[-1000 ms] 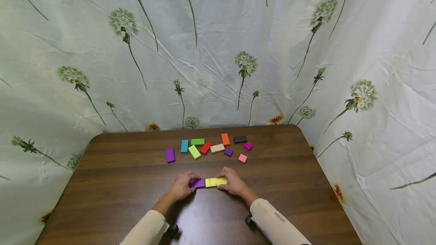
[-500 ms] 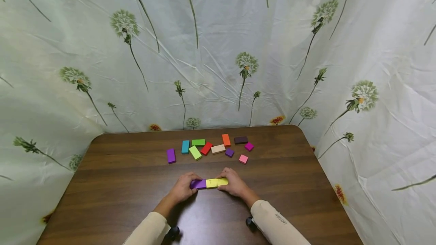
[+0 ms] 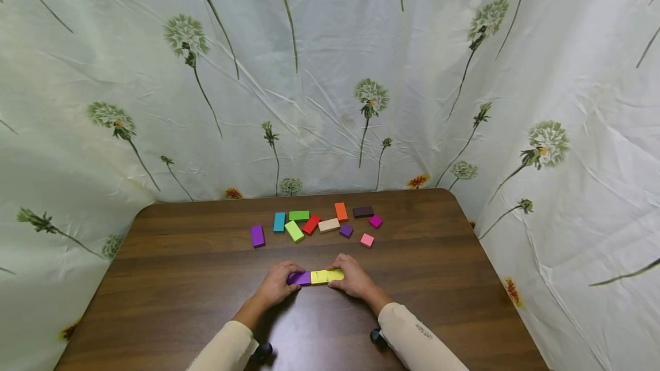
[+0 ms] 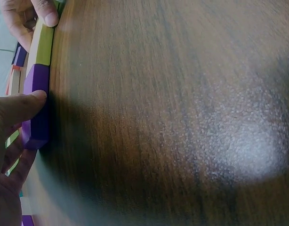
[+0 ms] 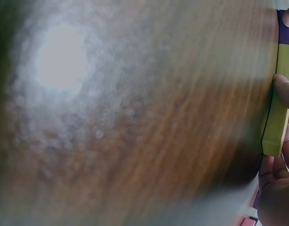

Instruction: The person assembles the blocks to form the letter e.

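Near the middle of the table, a purple block (image 3: 301,278) and a yellow block (image 3: 325,276) lie end to end in a line, their short ends touching. My left hand (image 3: 275,285) pinches the purple block at its outer end, thumb on the near side, as the left wrist view shows with the purple block (image 4: 37,110). At the other end my right hand (image 3: 356,278) grips the yellow block the same way, thumb along its near face; the right wrist view has this yellow block (image 5: 278,113) too. Fingers behind both blocks are partly hidden.
Several loose blocks lie farther back: a purple one (image 3: 258,236), a teal one (image 3: 279,223), a red one (image 3: 311,224), a beige one (image 3: 329,225), a pink one (image 3: 367,240) and others. Behind the brown table (image 3: 180,268) hangs a flowered curtain (image 3: 319,96).
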